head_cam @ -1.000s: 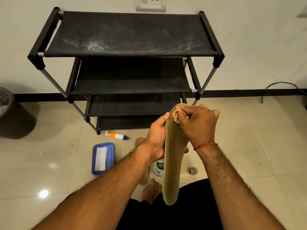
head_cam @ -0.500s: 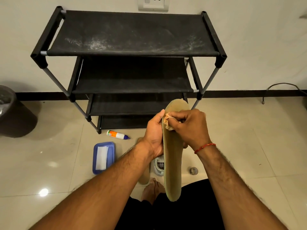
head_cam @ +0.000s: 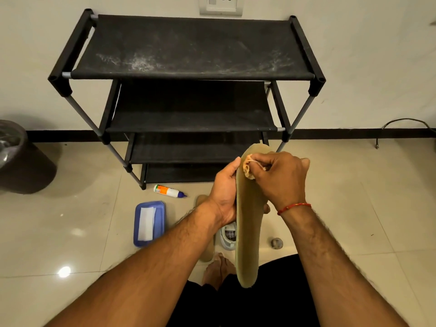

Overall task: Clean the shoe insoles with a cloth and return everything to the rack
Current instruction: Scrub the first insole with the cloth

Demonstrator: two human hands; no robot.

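Two hands work one insole (head_cam: pixel 247 232): the left hand (head_cam: pixel 225 197) grips its edge midway, fingers wrapped behind, while the right hand (head_cam: pixel 280 178) pinches a bunched cloth (head_cam: pixel 247 167) against the top end. Pressed too hard, the thin insole could buckle or slip from the left hand to the floor (head_cam: pixel 354 208), short of the rack (head_cam: pixel 188 48) beyond both hands.

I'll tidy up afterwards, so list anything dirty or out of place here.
Whitish dusty smears streak the top shelf of the rack. A small bottle lies on its side on the floor in front of it, and a loose insole lies there too.
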